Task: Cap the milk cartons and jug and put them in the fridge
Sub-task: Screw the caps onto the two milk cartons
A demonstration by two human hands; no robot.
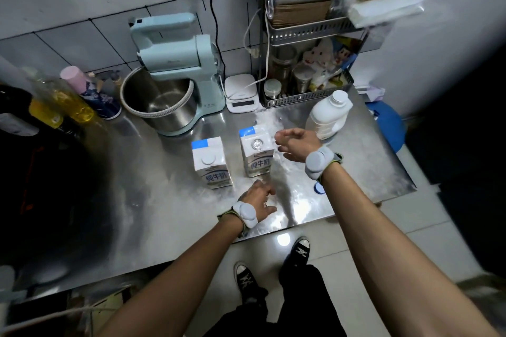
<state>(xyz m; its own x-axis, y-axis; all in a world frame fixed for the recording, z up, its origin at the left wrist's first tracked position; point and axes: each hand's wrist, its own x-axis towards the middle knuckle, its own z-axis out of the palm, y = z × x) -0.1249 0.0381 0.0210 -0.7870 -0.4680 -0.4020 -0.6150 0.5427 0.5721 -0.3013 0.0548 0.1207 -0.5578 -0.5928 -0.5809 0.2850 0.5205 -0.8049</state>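
Observation:
Two white-and-blue milk cartons stand on the steel counter (153, 200). The left carton (211, 165) carries a white cap. The right carton (256, 154) shows a bare silver spout with no cap. A white jug (330, 115) with a white cap stands at the back right. A blue-and-white cap (318, 188) lies on the counter beside my right forearm. My right hand (297, 142) hovers open just right of the uncapped carton. My left hand (258, 198) hovers low over the counter in front of the cartons, fingers spread, and I see nothing in it.
A pale blue stand mixer (175, 63) with a steel bowl (158, 98) sits behind the cartons. A white scale (241, 93) and a wire rack (306, 68) of jars stand at the back. Bottles (68, 101) crowd the left. The counter's front edge is near my feet.

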